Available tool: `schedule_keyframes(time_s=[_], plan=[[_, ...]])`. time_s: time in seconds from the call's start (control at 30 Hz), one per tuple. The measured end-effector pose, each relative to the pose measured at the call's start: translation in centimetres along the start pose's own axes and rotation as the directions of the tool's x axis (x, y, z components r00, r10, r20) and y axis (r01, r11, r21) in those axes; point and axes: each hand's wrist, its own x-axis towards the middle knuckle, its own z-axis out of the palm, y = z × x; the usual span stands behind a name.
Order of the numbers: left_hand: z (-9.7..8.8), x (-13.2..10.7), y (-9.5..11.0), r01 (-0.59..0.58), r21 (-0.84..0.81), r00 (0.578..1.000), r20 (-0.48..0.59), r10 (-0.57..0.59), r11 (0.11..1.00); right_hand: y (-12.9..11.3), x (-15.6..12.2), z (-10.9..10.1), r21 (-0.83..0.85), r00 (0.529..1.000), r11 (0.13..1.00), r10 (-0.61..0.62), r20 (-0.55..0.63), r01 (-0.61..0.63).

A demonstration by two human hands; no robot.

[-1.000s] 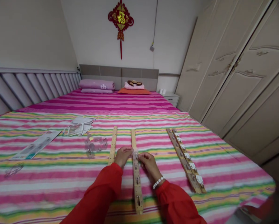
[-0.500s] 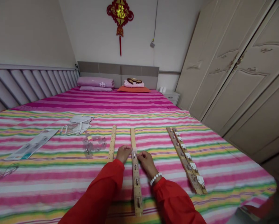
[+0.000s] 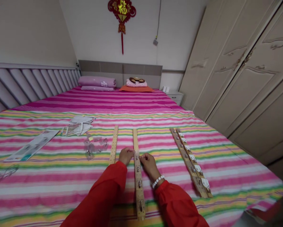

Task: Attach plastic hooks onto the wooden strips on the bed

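Note:
A narrow wooden strip with small holes [image 3: 136, 142] lies lengthwise before me, carrying several metal hooks on clear backings. At its left edge, my left hand [image 3: 126, 156] is closed with thumb and finger pinched beside the farthest clear hook [image 3: 137, 157]. My right hand [image 3: 149, 163], wearing a white bead bracelet, pinches at the same hook from the right. The fingertips hide the edges of its backing. Nearer to me on the strip sit more hooks, such as a metal hook [image 3: 139, 183]. A second holed wooden strip [image 3: 114, 143], without hooks, lies left of my left hand.
Loose clear hooks [image 3: 95, 146] lie on the striped bedsheet [image 3: 67, 186] at left. Beyond them are clear packets [image 3: 78, 126], a flat package [image 3: 32, 146] and a pair of glasses [image 3: 8, 171]. Two strips bearing hooks [image 3: 191, 162] lie at right, near the wardrobe [image 3: 245, 72].
My hands keep nearly the same pinch at the farthest hook. A pale translucent patch just beyond that hook shows less now. The view has shifted slightly.

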Motion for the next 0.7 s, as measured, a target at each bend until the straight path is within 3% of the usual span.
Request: schedule_keyframes(time_s=[0.43, 0.6, 0.7], plan=[[0.6, 0.0, 0.3, 0.116, -0.003, 0.993, -0.030, -0.116, 0.993, 0.1, -0.4, 0.2, 0.036, 1.000, 0.999, 0.010, -0.014, -0.009], [0.3, 0.1, 1.1, 0.198, 0.024, 0.980, 0.027, -0.199, 0.980, -0.5, -0.7, -0.3, -0.152, 0.978, 0.971, -0.164, 0.129, 0.183], [0.1, 0.3, 1.5, 0.247, 0.054, 0.967, 0.056, -0.250, 0.968, -0.9, -0.5, -0.4, -0.308, 0.957, 0.919, -0.180, 0.229, 0.247]])
